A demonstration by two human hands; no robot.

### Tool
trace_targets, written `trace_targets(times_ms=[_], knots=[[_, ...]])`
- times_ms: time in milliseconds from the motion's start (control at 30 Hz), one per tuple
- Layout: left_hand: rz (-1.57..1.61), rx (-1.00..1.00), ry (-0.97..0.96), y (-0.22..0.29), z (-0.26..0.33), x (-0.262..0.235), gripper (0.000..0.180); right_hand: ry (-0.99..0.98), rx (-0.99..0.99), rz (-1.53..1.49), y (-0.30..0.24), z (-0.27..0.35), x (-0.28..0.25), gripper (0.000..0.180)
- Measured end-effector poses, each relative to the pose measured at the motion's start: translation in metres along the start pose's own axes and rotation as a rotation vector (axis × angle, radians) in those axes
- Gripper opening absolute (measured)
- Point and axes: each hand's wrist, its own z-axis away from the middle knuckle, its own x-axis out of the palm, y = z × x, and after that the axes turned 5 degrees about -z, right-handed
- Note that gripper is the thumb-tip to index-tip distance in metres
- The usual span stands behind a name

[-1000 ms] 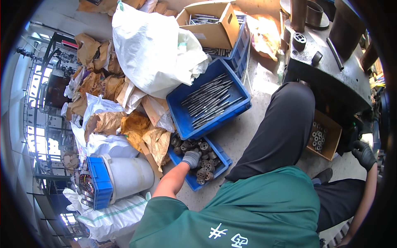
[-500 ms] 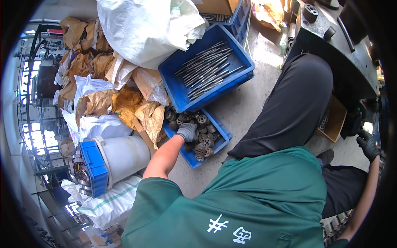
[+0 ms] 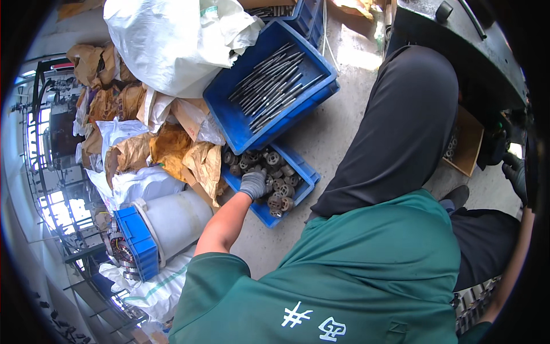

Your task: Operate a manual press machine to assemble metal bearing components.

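My left hand (image 3: pixel 254 184), in a grey glove, reaches into the lower blue bin (image 3: pixel 311 179) and touches the round metal parts (image 3: pixel 279 202) there. These are short, hollow cylinders with openings in their ends. Its fingers point down among the parts and are mostly hidden, so their grip does not show. Far off at the right rim, my right hand (image 3: pixel 517 176) wears a dark glove and is beside a black machine part (image 3: pixel 494 150). Shadow and the picture's edge obscure its fingers.
Overlapping the parts bin is a larger blue bin (image 3: pixel 329 86) of slim metal rods (image 3: pixel 268 86). A white sack (image 3: pixel 166 46), crumpled brown paper (image 3: pixel 134 155) and a pale drum (image 3: pixel 177 221) crowd the left. An open cardboard box (image 3: pixel 468 143) stands under the machine (image 3: pixel 475 57).
The whole view has shifted slightly, with the bins appearing farther left and up. My left hand stays among the metal parts. My right hand sits closer to the right rim.
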Motion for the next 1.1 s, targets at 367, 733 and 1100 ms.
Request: trace_targets(times_ms=[367,733,1100], knots=[[0.875,-0.613,-0.134,-0.021,-0.021,0.064,0.067,0.057,-0.092,-0.181,0.025,0.000,-0.003,0.041],[1.281,-0.907,-0.306,-0.014,-0.038,0.072,0.064,-0.086,-0.118,-0.042,-0.043,0.004,-0.026,0.031],[0.606,-0.833,-0.105,0.006,-0.013,0.023,0.059,-0.086,-0.087,-0.175,-0.039,0.016,-0.033,0.039]])
